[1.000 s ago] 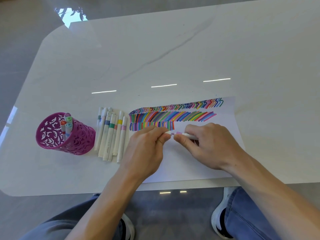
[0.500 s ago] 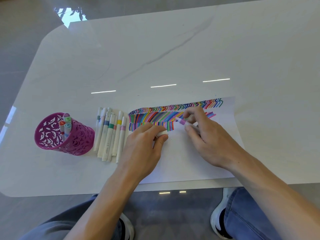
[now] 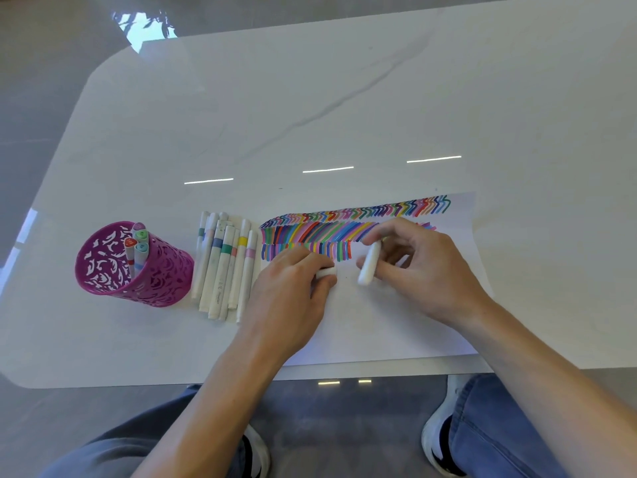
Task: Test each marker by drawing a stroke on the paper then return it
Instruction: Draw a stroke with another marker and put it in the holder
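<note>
Right hand (image 3: 424, 267): fingers curled round a white-barrelled marker (image 3: 370, 262), above the middle of the white paper sheet (image 3: 396, 332), just below its lowest row of coloured strokes.
Left hand (image 3: 293, 291): fingertips pinched a small white cap (image 3: 325, 272) at the sheet's left part.
Loose white banded markers (image 3: 224, 267): lay just left of the sheet; barrel print too small to read.
Magenta perforated cup (image 3: 162, 281): stood farther left of the sheet, with a few markers inside.
Surface: glossy white grey-veined table (image 3: 310, 98) under the sheet; grey floor (image 3: 41, 81) around it.

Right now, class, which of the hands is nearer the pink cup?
Left. The left hand lies just past the marker row beside the cup; the right hand is farther right, over the paper.
</note>
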